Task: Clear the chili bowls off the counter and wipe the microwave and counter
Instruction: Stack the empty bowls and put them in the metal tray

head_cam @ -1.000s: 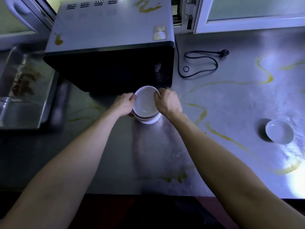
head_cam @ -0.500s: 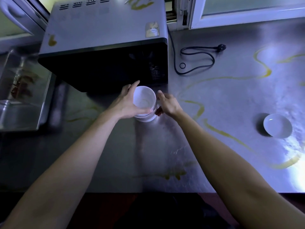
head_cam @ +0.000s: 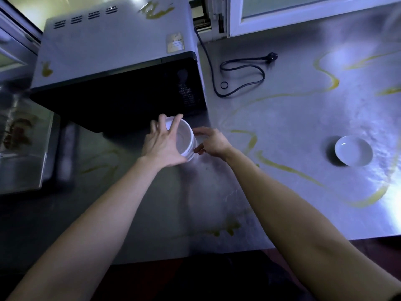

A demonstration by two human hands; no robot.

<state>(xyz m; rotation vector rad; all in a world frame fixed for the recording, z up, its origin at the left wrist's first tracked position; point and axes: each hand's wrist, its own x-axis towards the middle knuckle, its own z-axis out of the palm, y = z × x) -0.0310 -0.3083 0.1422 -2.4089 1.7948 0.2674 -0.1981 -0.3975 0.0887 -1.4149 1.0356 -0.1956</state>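
A stack of white bowls [head_cam: 184,140] sits just in front of the microwave [head_cam: 117,51], tilted toward the left. My left hand [head_cam: 161,146] wraps the stack from the left, fingers spread over the rim. My right hand [head_cam: 213,142] is at the stack's right side, fingers loosely curled and barely touching. Another white bowl [head_cam: 353,153] stands alone at the right of the steel counter [head_cam: 282,131]. Yellow-green smears run across the counter and the microwave's top.
The microwave's black cord and plug [head_cam: 243,77] lie loose on the counter behind the stack. A steel sink [head_cam: 19,153] with brownish residue lies at the left. A window frame [head_cam: 282,20] runs along the back. The counter's front edge is close to my body.
My left hand has taken the stack of bowls and tipped it leftward. My right hand has loosened from the rim and dropped back to the side.
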